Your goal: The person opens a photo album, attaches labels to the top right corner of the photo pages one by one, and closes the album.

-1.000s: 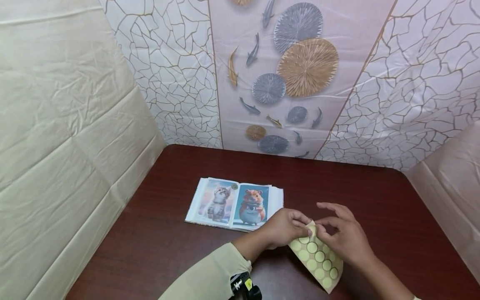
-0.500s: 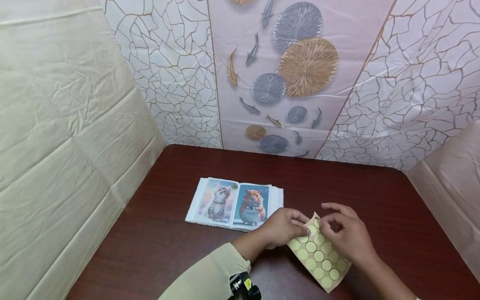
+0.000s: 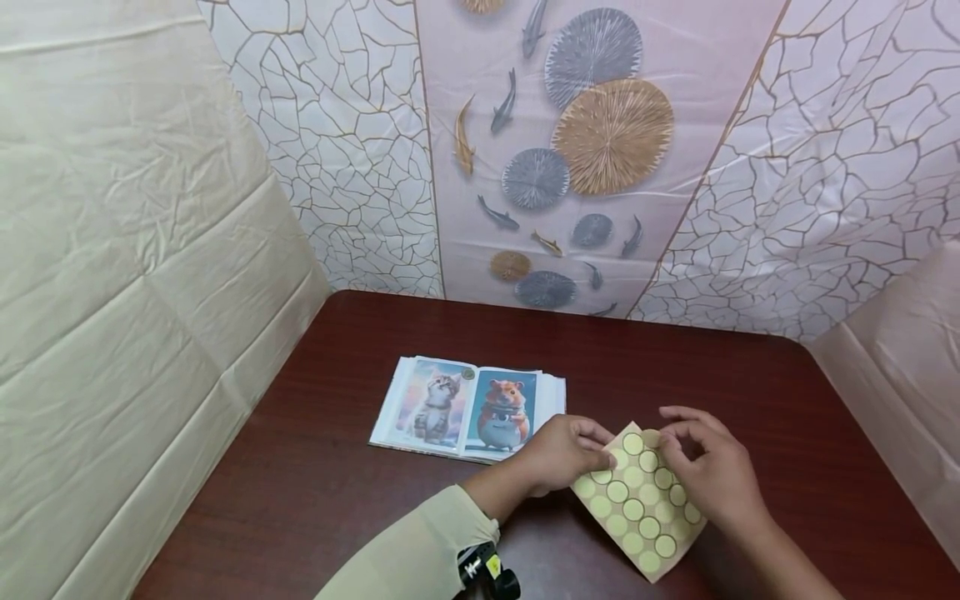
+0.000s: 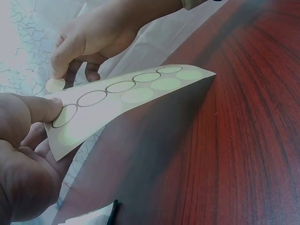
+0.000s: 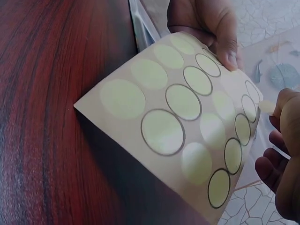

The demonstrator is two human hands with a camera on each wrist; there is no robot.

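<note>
A tan sheet of round pale-yellow stickers point(image 3: 637, 500), some outlined by dark rings, is held tilted over the table. My left hand point(image 3: 558, 457) grips its upper left edge, thumb on the face and fingers behind, as the left wrist view shows. At the opposite edge my right hand point(image 3: 720, 471) pinches one round sticker point(image 4: 55, 85) between thumb and forefinger. That sticker stands out past the sheet's edge; in the right wrist view its rim point(image 5: 267, 107) lies close to the sheet, and I cannot tell if they still touch.
Behind my left hand an open album point(image 3: 468, 408) lies on the dark red-brown table point(image 3: 300, 500), showing a kitten picture and a hamster picture. A small round sticker point(image 3: 468, 373) sits at the kitten picture's top corner. Patterned cloth point(image 3: 540, 167) hangs behind the table.
The right hand has moved right from the sheet's top corner, and a round sticker now shows at its fingertips. The sheet has turned and flattened, showing more of its face. The left hand keeps its grip.
</note>
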